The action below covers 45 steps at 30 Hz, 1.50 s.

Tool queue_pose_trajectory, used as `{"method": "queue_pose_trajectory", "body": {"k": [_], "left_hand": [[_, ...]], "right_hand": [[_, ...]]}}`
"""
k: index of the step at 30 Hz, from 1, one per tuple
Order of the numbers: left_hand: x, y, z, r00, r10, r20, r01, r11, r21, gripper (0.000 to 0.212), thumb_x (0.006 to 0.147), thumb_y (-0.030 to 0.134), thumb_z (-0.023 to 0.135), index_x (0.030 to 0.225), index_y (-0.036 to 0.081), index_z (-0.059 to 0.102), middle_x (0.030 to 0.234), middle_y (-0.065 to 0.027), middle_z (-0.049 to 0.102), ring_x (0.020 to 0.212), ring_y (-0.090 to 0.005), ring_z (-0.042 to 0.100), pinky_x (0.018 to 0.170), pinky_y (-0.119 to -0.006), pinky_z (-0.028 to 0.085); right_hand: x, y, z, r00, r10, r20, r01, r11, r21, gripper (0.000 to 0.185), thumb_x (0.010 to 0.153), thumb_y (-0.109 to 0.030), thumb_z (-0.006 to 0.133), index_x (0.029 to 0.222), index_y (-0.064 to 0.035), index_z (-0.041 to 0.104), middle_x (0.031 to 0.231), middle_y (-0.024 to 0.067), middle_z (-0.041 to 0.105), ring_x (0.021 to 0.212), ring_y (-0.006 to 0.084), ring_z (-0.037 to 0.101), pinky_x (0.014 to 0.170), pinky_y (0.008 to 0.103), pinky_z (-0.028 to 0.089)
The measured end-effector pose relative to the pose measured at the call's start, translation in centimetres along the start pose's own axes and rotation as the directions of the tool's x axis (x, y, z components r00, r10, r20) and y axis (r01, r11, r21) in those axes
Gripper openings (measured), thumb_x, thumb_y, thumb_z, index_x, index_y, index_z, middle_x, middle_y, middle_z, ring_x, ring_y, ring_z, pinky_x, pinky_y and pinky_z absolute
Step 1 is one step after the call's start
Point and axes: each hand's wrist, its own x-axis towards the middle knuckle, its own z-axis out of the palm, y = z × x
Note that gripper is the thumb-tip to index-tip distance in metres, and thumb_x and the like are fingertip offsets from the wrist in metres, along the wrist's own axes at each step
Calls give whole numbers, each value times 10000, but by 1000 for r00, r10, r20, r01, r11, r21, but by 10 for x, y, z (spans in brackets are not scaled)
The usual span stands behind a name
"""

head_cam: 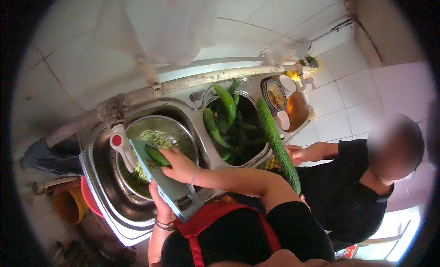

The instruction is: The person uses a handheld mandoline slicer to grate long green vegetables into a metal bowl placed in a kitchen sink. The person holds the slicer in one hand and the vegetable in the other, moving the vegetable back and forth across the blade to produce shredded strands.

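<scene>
My left hand (pixel 162 206) grips the lower edge of a light-blue grater board (pixel 172 184), which slants over a round metal basin (pixel 187 136). With my right hand (pixel 180 165) I hold a green cucumber piece (pixel 156 154) against the board's face, near its upper end. Pale green shreds (pixel 156 137) lie in the basin, partly hidden behind the board. The basin sits inside the left bowl of a steel sink (pixel 113 201).
Whole cucumbers (pixel 226 103) lie in the middle sink bowl. Stacked dishes (pixel 273 95) stand in the right one. Beside me, a person's hand (pixel 295 154) is near a long cucumber (pixel 276 139) slanting past the sink edge. A white tap handle (pixel 118 143) juts over the basin.
</scene>
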Motion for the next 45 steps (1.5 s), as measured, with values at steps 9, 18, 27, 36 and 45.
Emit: {"method": "queue_pose_trajectory", "body": {"k": [9,18,27,36,45], "left_hand": [[-1,-3,-10,978,-155,138,157,988,-3,369,827,406,411,938,72,522,771,-19,574,655,-115,550,587,-247,465],[0,-16,-1,996,-39,79,39,999,3,359,835,385,416,983,67,493,804,-36,571,673,-117,563,602,-247,481],[1,1,1,996,26,82,-19,996,-91,335,847,320,434,1107,117,380,883,-25,507,773,-111,521,670,-256,458],[5,-5,-6,998,28,53,-22,994,-109,348,845,316,427,1106,88,395,888,-46,542,761,-137,554,671,-264,481],[7,-9,-3,988,79,137,-80,997,2,419,837,298,459,1189,137,299,977,-25,465,852,-129,487,745,-281,432]], "right_hand": [[10,1,-17,981,63,185,9,931,-364,206,836,-225,379,962,-73,439,616,174,549,565,332,561,486,444,434],[48,27,-13,985,33,172,22,950,-310,459,830,-299,391,1225,-70,349,836,240,566,702,374,567,614,427,456],[27,29,-2,975,68,213,-119,964,238,515,802,-272,473,1248,-68,318,820,182,588,649,288,571,540,335,456],[-10,25,-10,951,125,283,-111,992,-64,617,784,-248,489,1288,-18,217,770,198,580,544,277,563,494,370,453],[41,17,-5,922,265,282,-230,961,-152,523,792,-228,430,1217,34,277,746,266,553,698,393,556,623,466,438]]}}
